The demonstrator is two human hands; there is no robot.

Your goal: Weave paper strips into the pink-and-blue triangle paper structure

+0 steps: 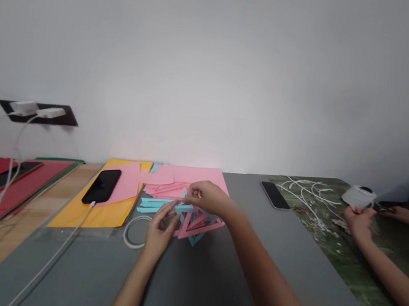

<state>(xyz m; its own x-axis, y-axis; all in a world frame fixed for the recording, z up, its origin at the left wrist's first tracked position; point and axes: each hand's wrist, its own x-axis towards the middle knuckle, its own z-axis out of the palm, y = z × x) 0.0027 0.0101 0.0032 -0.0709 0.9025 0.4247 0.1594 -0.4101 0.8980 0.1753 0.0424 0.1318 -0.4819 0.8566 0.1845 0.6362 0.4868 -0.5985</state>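
A small open framework of folded pink and blue paper strips (201,226) stands on the grey table in front of me. My right hand (208,197) is closed above it, thumb and fingertips pinching a blue paper strip at its top. From the left, my left hand (160,227) curls its fingers and thumb around the left end of the blue strip on the framework. Behind my left hand lie several loose blue strips (150,205) and pink strips (165,189). A roll of tape (126,236) lies flat beside my left wrist, partly hidden by it.
Pink sheets (201,174) lie at the wall. A black phone (103,186) with a cable rests on yellow paper (111,217); another phone (275,195) lies right. Another person's hands (359,224) work beside white cords (310,193) and a white spool (358,197).
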